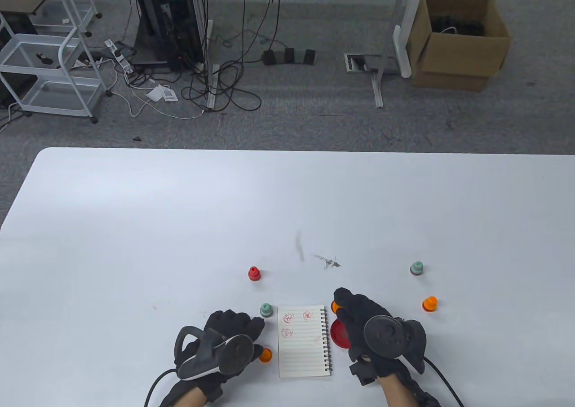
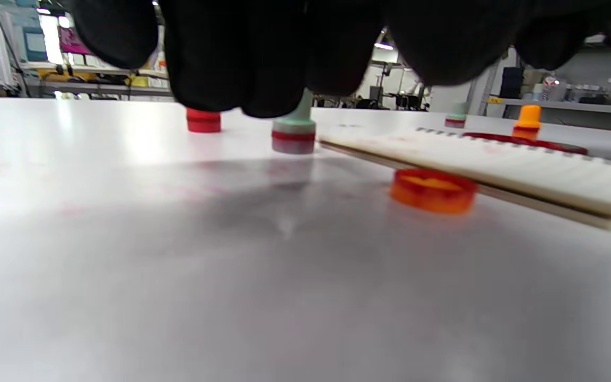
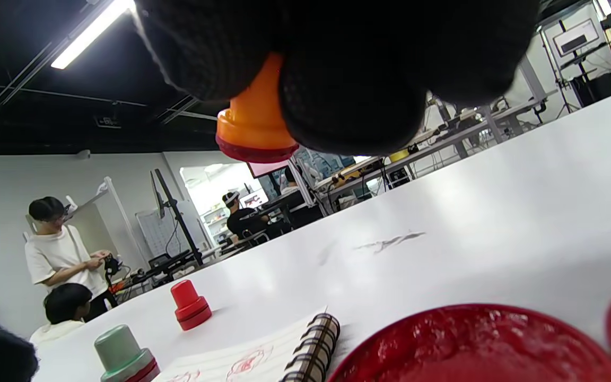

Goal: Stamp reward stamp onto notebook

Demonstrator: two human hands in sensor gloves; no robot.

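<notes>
A small spiral notebook point(image 1: 304, 340) lies open near the table's front edge, with three red stamp prints at the top of its lined page. My right hand point(image 1: 342, 307) pinches an orange stamp point(image 3: 255, 122) just off the notebook's upper right corner. The stamp hangs in the air, its red face down, beyond the round red ink pad point(image 1: 339, 334). My left hand point(image 1: 249, 330) rests palm down on the table left of the notebook and holds nothing. An orange stamp cap point(image 2: 433, 190) lies between that hand and the notebook's left edge.
A green stamp point(image 1: 266, 309) stands off the notebook's upper left corner, and a red stamp point(image 1: 254, 273) farther back. To the right stand another green stamp point(image 1: 417, 268) and a second orange stamp point(image 1: 429, 304). Dark smudges point(image 1: 328, 261) mark the table point(image 1: 179, 209) behind.
</notes>
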